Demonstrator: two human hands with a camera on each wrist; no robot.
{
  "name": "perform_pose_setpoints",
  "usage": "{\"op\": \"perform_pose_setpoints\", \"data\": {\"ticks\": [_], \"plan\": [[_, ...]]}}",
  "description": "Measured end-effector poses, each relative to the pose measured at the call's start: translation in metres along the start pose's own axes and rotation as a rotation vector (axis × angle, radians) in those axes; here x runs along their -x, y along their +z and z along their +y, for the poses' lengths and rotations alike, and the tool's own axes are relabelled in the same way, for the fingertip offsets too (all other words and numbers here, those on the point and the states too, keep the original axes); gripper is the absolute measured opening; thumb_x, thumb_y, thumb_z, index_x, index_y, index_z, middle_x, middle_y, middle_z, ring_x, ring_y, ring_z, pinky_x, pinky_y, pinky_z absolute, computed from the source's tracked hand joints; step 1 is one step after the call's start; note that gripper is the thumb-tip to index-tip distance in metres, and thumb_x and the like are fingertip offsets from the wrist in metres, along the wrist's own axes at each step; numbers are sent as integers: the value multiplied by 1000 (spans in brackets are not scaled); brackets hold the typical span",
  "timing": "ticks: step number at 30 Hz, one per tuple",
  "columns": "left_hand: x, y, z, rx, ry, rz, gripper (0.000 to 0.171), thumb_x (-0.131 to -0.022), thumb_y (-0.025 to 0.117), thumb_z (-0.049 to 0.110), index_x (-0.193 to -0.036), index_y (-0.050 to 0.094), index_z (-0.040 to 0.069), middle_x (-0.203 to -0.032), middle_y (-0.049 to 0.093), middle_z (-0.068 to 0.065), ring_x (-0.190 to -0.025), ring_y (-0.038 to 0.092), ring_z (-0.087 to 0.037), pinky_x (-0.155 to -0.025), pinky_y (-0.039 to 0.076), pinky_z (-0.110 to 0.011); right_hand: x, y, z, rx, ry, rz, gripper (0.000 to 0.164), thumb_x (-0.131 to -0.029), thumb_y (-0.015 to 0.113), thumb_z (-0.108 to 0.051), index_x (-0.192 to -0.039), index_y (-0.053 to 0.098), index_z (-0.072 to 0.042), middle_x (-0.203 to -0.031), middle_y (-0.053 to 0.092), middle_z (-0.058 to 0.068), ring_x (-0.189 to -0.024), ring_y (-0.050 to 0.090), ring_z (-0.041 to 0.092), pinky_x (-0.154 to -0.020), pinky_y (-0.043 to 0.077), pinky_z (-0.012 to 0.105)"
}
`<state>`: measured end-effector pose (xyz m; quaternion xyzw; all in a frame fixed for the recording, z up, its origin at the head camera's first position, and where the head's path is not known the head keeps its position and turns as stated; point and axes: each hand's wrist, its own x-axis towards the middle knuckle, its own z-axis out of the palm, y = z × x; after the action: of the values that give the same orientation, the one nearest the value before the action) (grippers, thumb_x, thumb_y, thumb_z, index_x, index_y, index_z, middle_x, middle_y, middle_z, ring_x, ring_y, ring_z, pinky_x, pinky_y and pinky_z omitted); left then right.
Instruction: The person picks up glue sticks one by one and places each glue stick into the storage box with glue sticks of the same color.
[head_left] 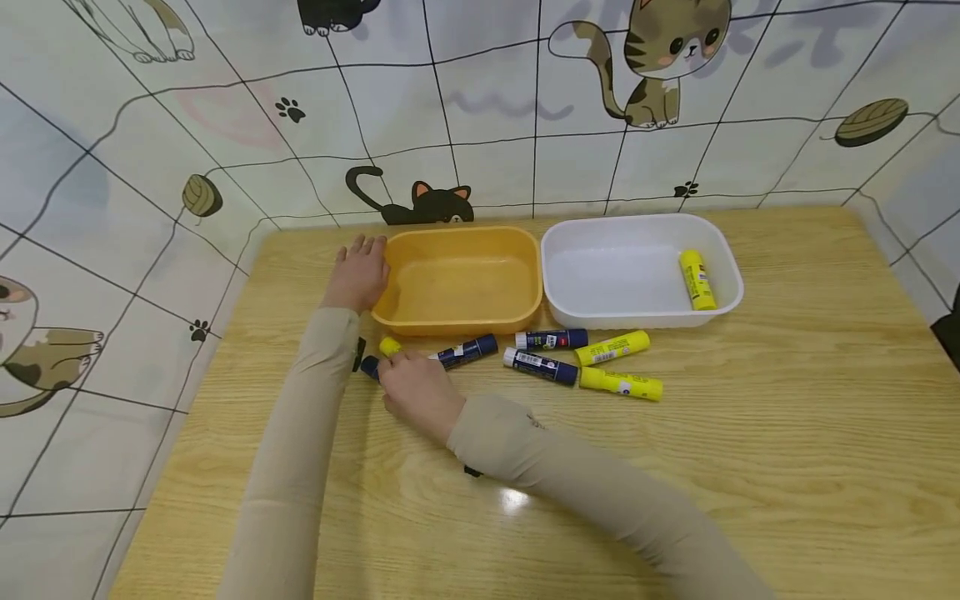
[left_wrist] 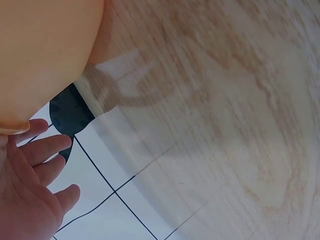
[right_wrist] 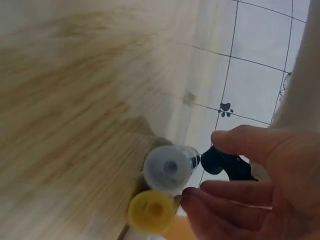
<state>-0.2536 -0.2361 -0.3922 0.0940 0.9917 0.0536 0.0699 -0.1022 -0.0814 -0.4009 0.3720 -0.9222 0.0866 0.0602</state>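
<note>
My left hand (head_left: 362, 273) rests against the left rim of an orange plastic bin (head_left: 457, 325), its fingers extended; in the left wrist view those fingers (left_wrist: 45, 150) meet the bin's edge. Over several glue sticks in front of that bin is my right hand (head_left: 420, 392). A yellow glue stick (head_left: 388, 345) and a dark blue one (head_left: 371, 367) are partly covered by it. Another blue glue stick (head_left: 468, 352) lies just to its right. Seen from the right wrist, thumb and fingers are spread beside a clear-white cap (right_wrist: 169, 168) and a yellow glue-stick end (right_wrist: 151, 212).
A white bin (head_left: 615, 320) adjoins the orange one, with a yellow glue stick (head_left: 697, 280) inside. Before it lie two blue glue sticks, one nearer (head_left: 540, 367), and two yellow ones, one nearer (head_left: 621, 384). A cat-patterned tiled wall (head_left: 495, 175) bounds the wooden table (head_left: 787, 433).
</note>
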Motion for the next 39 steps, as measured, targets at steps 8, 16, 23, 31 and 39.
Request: {"op": "perform_pose_setpoints", "data": {"ticks": [8,16,23,31,39], "plan": [[0,0,0,-13,1,-1,50,-103,27,17,-148,24,-4,-151,29,-24,-142,16,-39,-112,12,-56,-12,1,-12,40,148,-53,13,-88,70,-27,-89,72,-14,-73,63,1,-58,60,14,-41,46,27],[1,1,1,-3,-3,16,49,-103,27,17,-148,26,-3,-151,31,-24,-142,17,-39,-112,13,-56,-11,2,-14,59,187,-143,9,-85,71,-26,-80,71,-18,-66,60,-1,-55,56,12,-43,44,29],[0,2,0,1,-8,25,49,-103,26,17,-148,26,-3,-150,31,-25,-142,18,-40,-112,12,-56,-4,-4,-10,-21,192,-233,17,-79,77,-33,-81,71,-17,-73,65,0,-64,61,16,-45,46,32],[2,-3,2,-26,-6,22,48,-103,30,17,-147,27,-4,-150,31,-25,-141,19,-40,-112,13,-56,12,-21,9,-192,254,-402,23,-77,77,-33,-74,62,-15,-66,56,0,-58,54,15,-43,43,32],[2,-2,0,-11,-10,9,49,-103,28,18,-148,25,-3,-151,30,-24,-142,18,-40,-112,12,-56,28,-43,44,-376,307,-437,26,-79,76,-29,-67,60,-12,-55,54,-2,-49,52,14,-40,40,26]]}}
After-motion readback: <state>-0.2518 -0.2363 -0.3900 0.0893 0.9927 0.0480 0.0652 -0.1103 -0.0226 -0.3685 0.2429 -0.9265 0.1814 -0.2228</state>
